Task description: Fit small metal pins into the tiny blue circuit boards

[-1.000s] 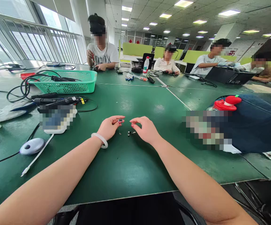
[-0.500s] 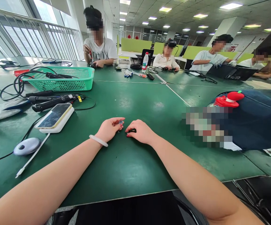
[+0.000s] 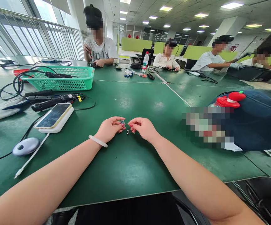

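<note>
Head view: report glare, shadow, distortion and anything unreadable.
In the head view, pale glare lies on the table and the windows are nearly washed out; in the head view, wide-angle stretch and soft shadow under the right arm; in the head view, pixelation beside the bag, and the part in the left hand too small to make out.

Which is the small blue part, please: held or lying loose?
Held; the left hand pinches the small blue part between thumb and fingers.
</note>
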{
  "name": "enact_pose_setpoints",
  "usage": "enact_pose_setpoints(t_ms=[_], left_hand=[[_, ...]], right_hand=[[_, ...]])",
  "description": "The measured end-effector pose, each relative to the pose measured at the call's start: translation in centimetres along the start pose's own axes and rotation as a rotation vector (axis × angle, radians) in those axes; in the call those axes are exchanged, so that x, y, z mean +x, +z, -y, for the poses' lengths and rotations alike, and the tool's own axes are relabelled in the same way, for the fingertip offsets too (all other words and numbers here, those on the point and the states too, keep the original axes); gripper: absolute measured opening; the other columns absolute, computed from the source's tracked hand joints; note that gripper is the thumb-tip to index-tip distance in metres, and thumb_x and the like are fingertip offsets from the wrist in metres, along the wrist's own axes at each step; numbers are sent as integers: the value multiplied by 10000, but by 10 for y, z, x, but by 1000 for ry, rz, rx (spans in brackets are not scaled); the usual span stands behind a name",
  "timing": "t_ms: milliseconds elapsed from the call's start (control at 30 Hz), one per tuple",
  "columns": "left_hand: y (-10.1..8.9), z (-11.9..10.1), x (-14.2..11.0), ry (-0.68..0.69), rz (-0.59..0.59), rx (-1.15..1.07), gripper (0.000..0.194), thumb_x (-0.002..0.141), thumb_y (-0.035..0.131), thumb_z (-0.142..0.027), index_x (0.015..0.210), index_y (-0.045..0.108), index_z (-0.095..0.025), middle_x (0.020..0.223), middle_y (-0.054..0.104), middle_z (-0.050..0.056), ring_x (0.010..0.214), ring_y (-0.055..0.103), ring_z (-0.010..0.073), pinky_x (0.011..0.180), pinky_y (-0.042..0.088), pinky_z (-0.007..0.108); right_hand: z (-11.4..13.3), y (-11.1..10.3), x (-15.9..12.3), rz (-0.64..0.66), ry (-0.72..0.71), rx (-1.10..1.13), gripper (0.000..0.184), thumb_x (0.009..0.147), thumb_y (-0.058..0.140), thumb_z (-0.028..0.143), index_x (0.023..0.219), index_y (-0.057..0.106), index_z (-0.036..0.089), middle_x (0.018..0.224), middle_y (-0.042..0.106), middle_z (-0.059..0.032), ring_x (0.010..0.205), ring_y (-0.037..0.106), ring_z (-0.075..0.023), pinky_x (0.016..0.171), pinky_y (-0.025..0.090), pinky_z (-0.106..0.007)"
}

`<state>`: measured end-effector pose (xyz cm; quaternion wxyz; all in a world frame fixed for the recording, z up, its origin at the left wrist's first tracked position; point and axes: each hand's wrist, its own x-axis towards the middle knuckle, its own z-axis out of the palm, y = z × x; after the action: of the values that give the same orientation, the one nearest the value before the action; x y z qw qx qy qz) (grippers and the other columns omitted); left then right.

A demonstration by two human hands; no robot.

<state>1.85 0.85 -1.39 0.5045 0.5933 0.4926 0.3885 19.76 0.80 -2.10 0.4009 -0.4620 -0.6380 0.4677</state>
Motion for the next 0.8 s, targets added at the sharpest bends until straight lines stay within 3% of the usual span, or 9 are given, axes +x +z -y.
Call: enact_pose_setpoints(t_ms=[200,367,800], left_hand=[[1,-1,-3,26,33,19,298,720,607,-185,1016,602,-145,780,641,26,754,666,164,715,543,309],[2,-1,-6,63,66,39,285,718,591,-171,1002,604,-150,751,628,12,747,664,156,729,546,303],[1,-1,-6,132,29,97,334,703,624,-221,1031,660,-173,819,674,41,693,634,150,744,531,324]], right_hand=[[-3,4,1,-26,62,222,162,717,641,314,739,579,166,620,620,4,578,615,-116,612,499,-261],[-2,10,0,-76,80,275,249,669,686,380,730,598,155,628,622,-6,566,588,-104,606,497,-256],[1,7,-3,-47,-38,-141,230,774,550,392,703,548,173,622,582,10,553,531,-100,572,454,-244]])
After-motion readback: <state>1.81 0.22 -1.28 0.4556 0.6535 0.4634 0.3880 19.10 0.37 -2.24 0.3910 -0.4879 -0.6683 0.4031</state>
